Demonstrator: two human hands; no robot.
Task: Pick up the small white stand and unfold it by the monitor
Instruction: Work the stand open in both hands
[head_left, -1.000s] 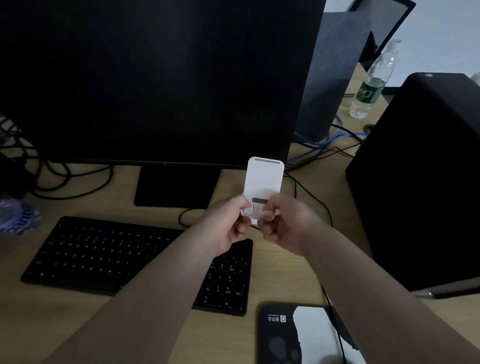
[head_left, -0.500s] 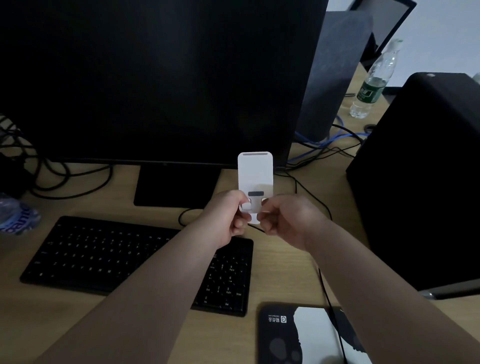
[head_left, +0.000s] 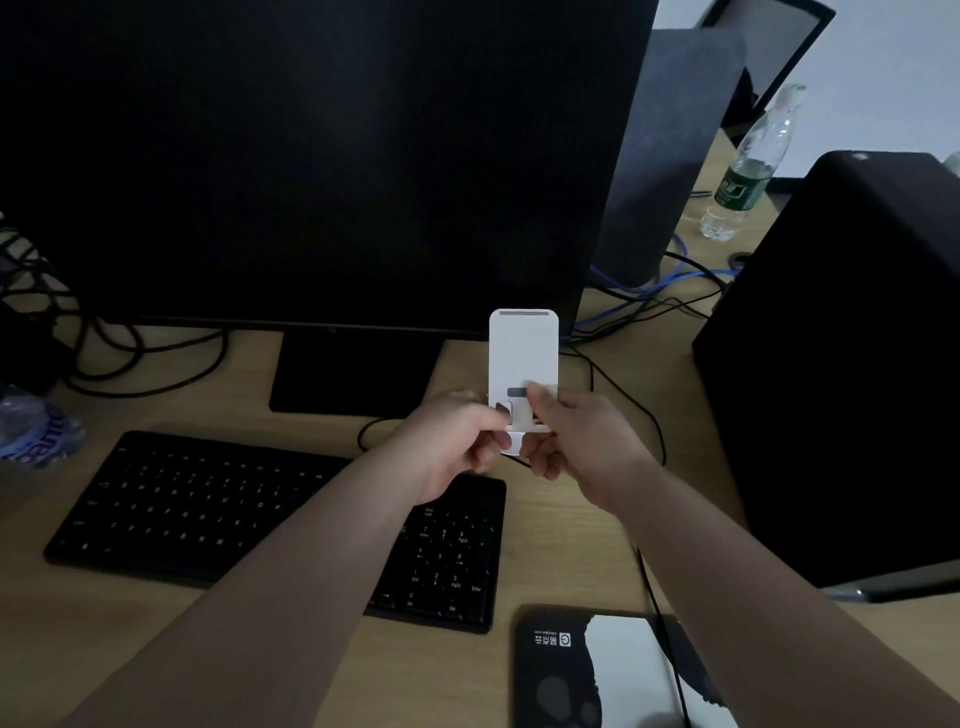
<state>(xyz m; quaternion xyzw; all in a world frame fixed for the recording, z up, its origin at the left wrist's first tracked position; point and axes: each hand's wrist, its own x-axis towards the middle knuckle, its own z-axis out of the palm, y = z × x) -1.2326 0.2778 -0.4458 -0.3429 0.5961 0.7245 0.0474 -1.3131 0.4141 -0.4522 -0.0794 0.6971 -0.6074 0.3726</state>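
A small white stand (head_left: 523, 353) is held upright in the air, just in front of the lower right corner of the dark monitor (head_left: 311, 166). It is a rounded white plate with a grey strip at its top and a dark slot near its bottom. My left hand (head_left: 457, 436) pinches its lower left edge. My right hand (head_left: 576, 441) grips its lower right edge, thumb over the slot. A small white flap sticks out at the base between my fingers.
A black keyboard (head_left: 208, 514) lies on the wooden desk (head_left: 597, 545) below my arms. A black mouse pad (head_left: 550, 670) sits front right, a black box (head_left: 852, 364) stands at the right, cables (head_left: 639, 415) run behind, and a plastic bottle (head_left: 748, 171) stands far right.
The stand has turned from a slight rightward tilt to upright and shifted a little left. My right thumb has moved up over the dark slot, and a flap now shows at the base.
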